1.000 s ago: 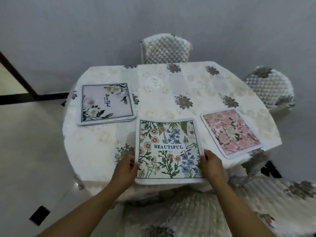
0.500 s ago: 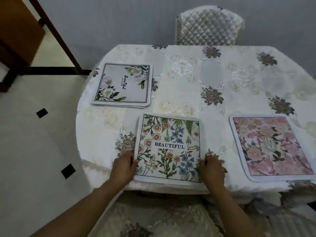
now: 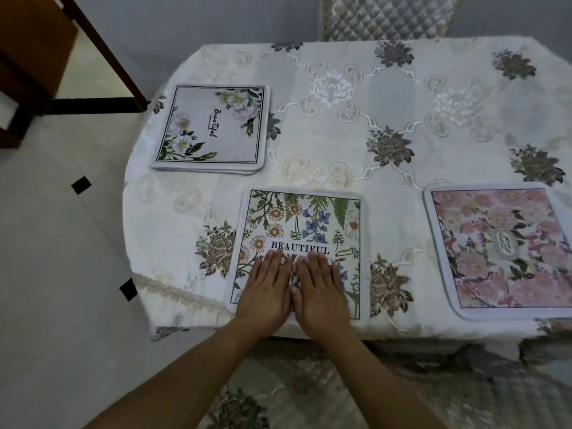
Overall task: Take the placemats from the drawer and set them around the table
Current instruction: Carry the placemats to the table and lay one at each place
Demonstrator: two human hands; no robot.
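A placemat with wildflowers and the word BEAUTIFUL [image 3: 305,224] lies flat at the near edge of the table [image 3: 340,134]. My left hand [image 3: 268,289] and my right hand [image 3: 320,291] rest side by side, palms down and fingers straight, on its near half. A small stack of placemats, white roses on top [image 3: 213,128], sits at the far left of the table. A pink floral placemat [image 3: 507,252] lies at the right, partly cut off by the frame edge.
A cream embroidered tablecloth covers the table. A quilted chair back [image 3: 390,17] stands at the far side, and a covered chair seat [image 3: 309,388] is just below my arms. A dark wooden door frame [image 3: 102,51] and tiled floor [image 3: 62,274] lie to the left.
Both hands moved from the wildflower placemat's side edges to its middle and now lie flat on it. The view has come closer to the table.
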